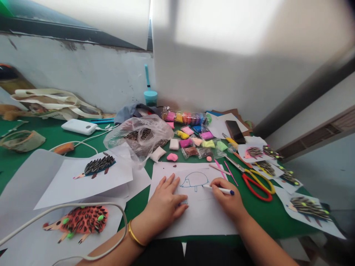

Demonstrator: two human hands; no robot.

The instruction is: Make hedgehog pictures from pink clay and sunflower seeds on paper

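Observation:
A sheet of white paper (205, 218) lies before me with a blue line drawing of a hedgehog (196, 179) on it. My right hand (226, 195) grips a white marker with a dark blue end (223, 190), its tip touching the drawing near the hind leg. Flat on the paper, left of the drawing, rests my left hand (166, 199) with fingers spread. A small pale blue piece (183, 202), perhaps the marker's cap, shows by its thumb; I cannot tell whether it is held. Thin pink strips (220, 169) lie at the paper's upper right.
Scissors (257, 181) with red and yellow handles lie to the right. Several packets of coloured clay (206, 144) and a plastic bag of sunflower seeds (138, 136) are behind the paper. Seed-covered hedgehog pictures (97, 164) lie on both sides. A white cable (83, 205) crosses my left forearm.

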